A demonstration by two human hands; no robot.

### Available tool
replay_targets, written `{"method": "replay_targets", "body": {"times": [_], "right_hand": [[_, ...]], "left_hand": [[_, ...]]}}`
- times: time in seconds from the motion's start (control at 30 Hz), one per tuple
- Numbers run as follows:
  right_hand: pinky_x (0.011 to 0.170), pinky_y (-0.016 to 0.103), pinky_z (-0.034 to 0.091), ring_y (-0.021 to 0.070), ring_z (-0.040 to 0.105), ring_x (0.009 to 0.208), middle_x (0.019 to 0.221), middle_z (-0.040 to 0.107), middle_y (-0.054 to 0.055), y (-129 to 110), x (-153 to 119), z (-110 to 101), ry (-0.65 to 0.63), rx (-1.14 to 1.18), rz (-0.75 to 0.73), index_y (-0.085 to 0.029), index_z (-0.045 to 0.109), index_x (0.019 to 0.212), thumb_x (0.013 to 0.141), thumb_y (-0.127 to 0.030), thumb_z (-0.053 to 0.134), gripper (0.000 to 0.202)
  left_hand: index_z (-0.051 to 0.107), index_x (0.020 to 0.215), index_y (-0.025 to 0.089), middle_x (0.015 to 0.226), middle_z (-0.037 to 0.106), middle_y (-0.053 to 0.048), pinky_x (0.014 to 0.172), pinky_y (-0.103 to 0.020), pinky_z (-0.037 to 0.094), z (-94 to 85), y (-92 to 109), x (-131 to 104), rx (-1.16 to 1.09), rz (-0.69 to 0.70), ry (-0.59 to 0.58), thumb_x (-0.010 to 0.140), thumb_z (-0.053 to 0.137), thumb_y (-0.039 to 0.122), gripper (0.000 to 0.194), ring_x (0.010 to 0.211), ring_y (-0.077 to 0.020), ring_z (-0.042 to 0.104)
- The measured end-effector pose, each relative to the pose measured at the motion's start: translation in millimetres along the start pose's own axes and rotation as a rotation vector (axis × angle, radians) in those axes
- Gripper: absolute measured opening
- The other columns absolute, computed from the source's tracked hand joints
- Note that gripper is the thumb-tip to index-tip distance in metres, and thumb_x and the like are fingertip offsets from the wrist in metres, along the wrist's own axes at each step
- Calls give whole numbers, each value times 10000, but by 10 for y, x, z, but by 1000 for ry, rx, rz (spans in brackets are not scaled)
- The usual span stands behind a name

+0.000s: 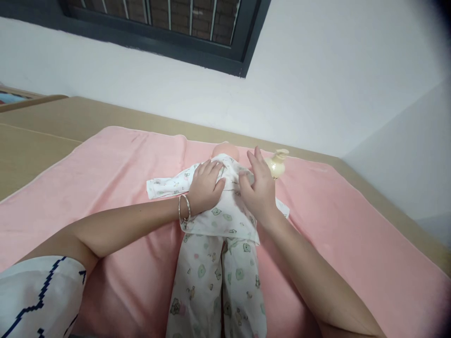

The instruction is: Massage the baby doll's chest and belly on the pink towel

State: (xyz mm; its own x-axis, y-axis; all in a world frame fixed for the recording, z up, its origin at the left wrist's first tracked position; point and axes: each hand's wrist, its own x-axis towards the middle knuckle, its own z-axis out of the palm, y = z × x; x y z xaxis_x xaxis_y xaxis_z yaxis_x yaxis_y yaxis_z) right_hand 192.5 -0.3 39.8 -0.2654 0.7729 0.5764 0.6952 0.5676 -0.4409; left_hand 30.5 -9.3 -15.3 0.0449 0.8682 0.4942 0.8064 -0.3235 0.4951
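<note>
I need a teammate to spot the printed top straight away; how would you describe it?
Below the dark-framed window lies a wide pink blanket. On it, beneath the left hand, is a white top with small green prints. Unlike the similarly printed trousers nearer the camera, it has a sleeve stretched out to the left.

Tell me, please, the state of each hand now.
Left hand: open, resting on the shirt.
Right hand: open, over the shirt; contact unclear.
</note>
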Motion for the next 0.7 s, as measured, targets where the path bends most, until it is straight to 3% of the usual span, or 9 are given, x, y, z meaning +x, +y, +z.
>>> {"method": "replay_targets", "body": {"times": [0.13, 0.7], "right_hand": [[1188, 589, 320, 293, 274, 1508, 1640, 285, 54, -44, -35, 9, -20, -40, -43, -260, 390, 1520, 951, -265, 384, 569], [1196, 561, 312, 279, 271, 1511, 1638, 285, 83, -36, -52, 39, 1, 6, -29, -231, 408, 1511, 961, -282, 389, 553]], "left_hand": [[492, 1410, 134, 1491, 509, -130, 1218, -505, 257, 3, -6, 6, 2, 9, 8, 965, 363, 338, 506, 1440, -300, 371], [500, 1396, 134, 1472, 509, -153, 1185, -472, 301, -7, -9, 14, -5, 31, 3, 973, 374, 337, 486, 1400, -288, 417]]}}
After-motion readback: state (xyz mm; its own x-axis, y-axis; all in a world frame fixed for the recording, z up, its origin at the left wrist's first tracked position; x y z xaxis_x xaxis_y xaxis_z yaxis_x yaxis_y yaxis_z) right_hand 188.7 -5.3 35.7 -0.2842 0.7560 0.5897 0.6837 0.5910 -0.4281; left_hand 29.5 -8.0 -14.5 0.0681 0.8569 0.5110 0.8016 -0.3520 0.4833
